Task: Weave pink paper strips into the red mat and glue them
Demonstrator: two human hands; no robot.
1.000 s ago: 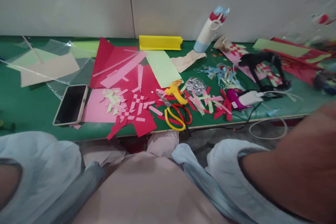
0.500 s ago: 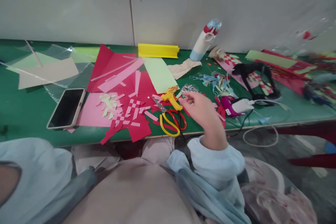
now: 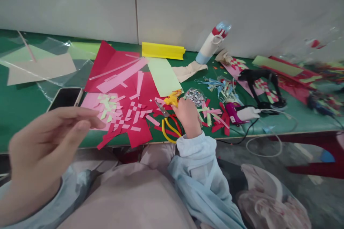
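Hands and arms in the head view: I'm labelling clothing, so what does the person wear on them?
Both hands are bare: no gloves, rings or watch show. The right hand comes out of a pale blue sleeve with a gathered cuff. The left hand has a similar pale blue sleeve at the wrist.

phone [image 3: 65, 98], water bottle [image 3: 212, 42], yellow folder [image 3: 163, 50]

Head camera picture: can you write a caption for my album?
Right hand rests on the scissors among cut paper strips on a green table, left hand raised.
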